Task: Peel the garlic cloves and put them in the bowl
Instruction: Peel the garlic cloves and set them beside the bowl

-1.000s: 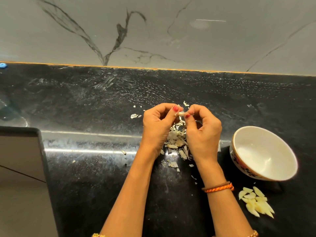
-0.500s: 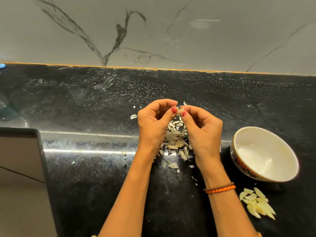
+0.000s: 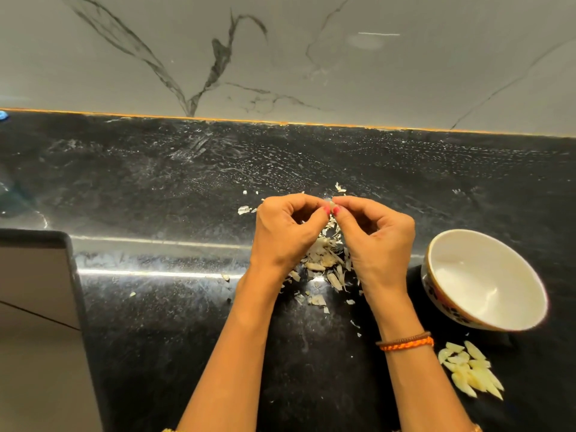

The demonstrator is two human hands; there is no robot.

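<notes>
My left hand (image 3: 285, 233) and my right hand (image 3: 378, 241) meet above the black counter, fingertips together. Between the thumbs and fingertips both hands pinch one small garlic clove (image 3: 332, 206), mostly hidden by the fingers. Under and between the hands lies a heap of papery garlic skins (image 3: 325, 263). A white bowl (image 3: 486, 275) with a patterned outside stands to the right of my right hand, tilted, with nothing visible inside. Several peeled pale-yellow garlic cloves (image 3: 470, 371) lie on the counter in front of the bowl.
The black stone counter (image 3: 156, 188) carries scattered skin flakes and ends at a marble wall (image 3: 280, 57). A dark-rimmed tray or sink edge (image 3: 70, 275) sits at the near left. Something small and blue (image 3: 2, 114) peeks in at the far left edge.
Both hands stayed pinched on the clove and shifted slightly nearer; the fingertips worked at it in small motions. The bowl and peeled cloves have not moved.
</notes>
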